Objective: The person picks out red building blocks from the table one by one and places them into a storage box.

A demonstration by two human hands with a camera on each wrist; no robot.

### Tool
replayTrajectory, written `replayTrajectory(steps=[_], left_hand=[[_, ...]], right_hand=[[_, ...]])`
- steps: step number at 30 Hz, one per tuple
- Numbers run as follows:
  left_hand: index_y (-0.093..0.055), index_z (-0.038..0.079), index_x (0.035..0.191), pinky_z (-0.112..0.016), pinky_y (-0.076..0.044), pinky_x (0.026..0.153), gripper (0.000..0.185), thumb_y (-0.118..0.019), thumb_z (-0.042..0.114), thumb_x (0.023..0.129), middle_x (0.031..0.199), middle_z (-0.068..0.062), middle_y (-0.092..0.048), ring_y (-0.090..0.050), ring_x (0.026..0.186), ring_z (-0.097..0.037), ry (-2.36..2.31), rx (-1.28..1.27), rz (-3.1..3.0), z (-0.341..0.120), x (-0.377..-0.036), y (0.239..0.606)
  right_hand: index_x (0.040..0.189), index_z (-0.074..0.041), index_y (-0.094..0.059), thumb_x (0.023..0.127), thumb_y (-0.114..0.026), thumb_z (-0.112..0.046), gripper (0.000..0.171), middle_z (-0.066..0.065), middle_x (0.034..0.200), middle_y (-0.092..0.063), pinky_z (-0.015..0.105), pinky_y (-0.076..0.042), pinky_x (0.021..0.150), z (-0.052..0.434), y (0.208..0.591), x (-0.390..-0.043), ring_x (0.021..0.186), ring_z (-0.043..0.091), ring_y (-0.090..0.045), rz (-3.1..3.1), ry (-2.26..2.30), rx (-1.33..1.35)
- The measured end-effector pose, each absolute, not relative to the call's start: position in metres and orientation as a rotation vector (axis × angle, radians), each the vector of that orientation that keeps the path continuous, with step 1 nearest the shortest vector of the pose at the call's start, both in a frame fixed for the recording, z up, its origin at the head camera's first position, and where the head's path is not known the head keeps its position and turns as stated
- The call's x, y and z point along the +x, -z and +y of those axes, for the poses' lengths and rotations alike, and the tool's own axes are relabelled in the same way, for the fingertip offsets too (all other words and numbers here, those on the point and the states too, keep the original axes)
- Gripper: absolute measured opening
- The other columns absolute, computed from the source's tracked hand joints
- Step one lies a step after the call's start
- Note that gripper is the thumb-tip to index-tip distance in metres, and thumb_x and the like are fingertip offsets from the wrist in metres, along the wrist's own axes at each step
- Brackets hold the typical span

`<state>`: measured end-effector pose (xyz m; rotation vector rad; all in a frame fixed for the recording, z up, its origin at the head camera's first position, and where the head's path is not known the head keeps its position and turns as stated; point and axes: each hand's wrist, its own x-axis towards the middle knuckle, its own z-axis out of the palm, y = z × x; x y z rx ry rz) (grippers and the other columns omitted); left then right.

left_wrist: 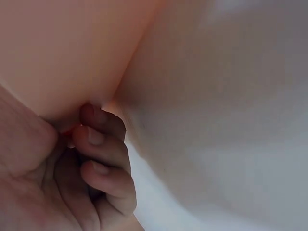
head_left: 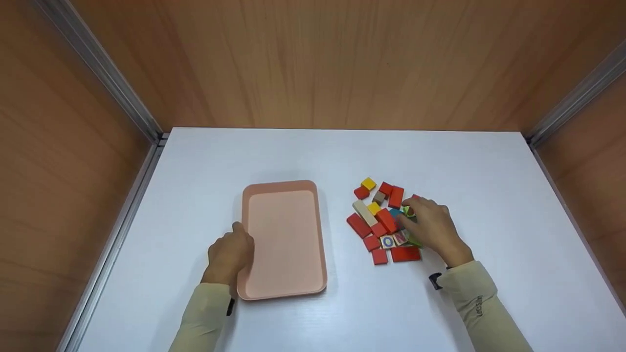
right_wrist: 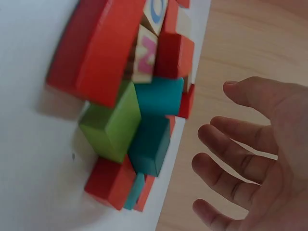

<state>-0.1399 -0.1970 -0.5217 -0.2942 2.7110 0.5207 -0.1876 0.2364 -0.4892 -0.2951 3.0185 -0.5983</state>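
Left hand (head_left: 231,254) gripping pink rectangular plastic tray (head_left: 286,237) at left edge; right hand (head_left: 434,227), wide, empty, hovering over multicoloured wooden blocks (head_left: 387,221); likely picking, needing a pinch next.

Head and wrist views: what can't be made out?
Head view: green block, partly covered by the right hand.
Head view: lettering on the right sleeve, too small to read surely.
Left wrist view: much of the tray, cut off by frame edges.
Right wrist view: letter-O block, partly cut by top edge.
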Motion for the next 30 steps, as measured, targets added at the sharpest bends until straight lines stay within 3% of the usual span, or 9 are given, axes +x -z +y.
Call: replayTrajectory(steps=[4, 13, 19, 30], left_hand=[[-0.044, -0.003, 0.113, -0.045, -0.048, 0.059, 0.024, -0.036, 0.018, 0.106, 0.075, -0.016, -0.058, -0.060, 0.064, -0.029, -0.524, -0.292, 2.723, -0.196, -0.141, 0.522], [-0.043, -0.004, 0.116, -0.047, -0.049, 0.059, 0.026, -0.033, 0.018, 0.106, 0.077, -0.017, -0.059, -0.061, 0.066, -0.031, -0.514, -0.296, 2.726, -0.191, -0.138, 0.517], [-0.043, -0.002, 0.111, -0.044, -0.048, 0.056, 0.021, -0.034, 0.017, 0.107, 0.073, -0.016, -0.059, -0.060, 0.061, -0.029, -0.538, -0.293, 2.720, -0.188, -0.136, 0.515], [-0.043, -0.004, 0.115, -0.046, -0.048, 0.059, 0.024, -0.034, 0.017, 0.107, 0.074, -0.015, -0.058, -0.060, 0.063, -0.029, -0.565, -0.319, 2.718, -0.179, -0.133, 0.518]], right_hand=[[0.127, -0.003, -0.063, 0.091, -0.075, -0.032, 0.048, 0.011, 0.101, -0.064, 0.057, -0.039, 0.093, 0.227, 0.496, -0.184, 0.098, 0.029, -0.057, 3.030, 0.501, -0.350], [0.127, 0.001, -0.061, 0.091, -0.072, -0.038, 0.054, 0.019, 0.110, -0.062, 0.060, -0.041, 0.094, 0.221, 0.508, -0.180, 0.105, 0.034, -0.056, 3.029, 0.308, -0.417], [0.125, 0.001, -0.061, 0.091, -0.071, -0.036, 0.050, 0.019, 0.109, -0.061, 0.059, -0.040, 0.094, 0.223, 0.509, -0.181, 0.106, 0.035, -0.055, 3.037, 0.329, -0.421], [0.127, 0.001, -0.060, 0.090, -0.071, -0.032, 0.050, 0.017, 0.111, -0.060, 0.057, -0.042, 0.091, 0.228, 0.504, -0.180, 0.100, 0.031, -0.053, 3.043, 0.363, -0.419]])
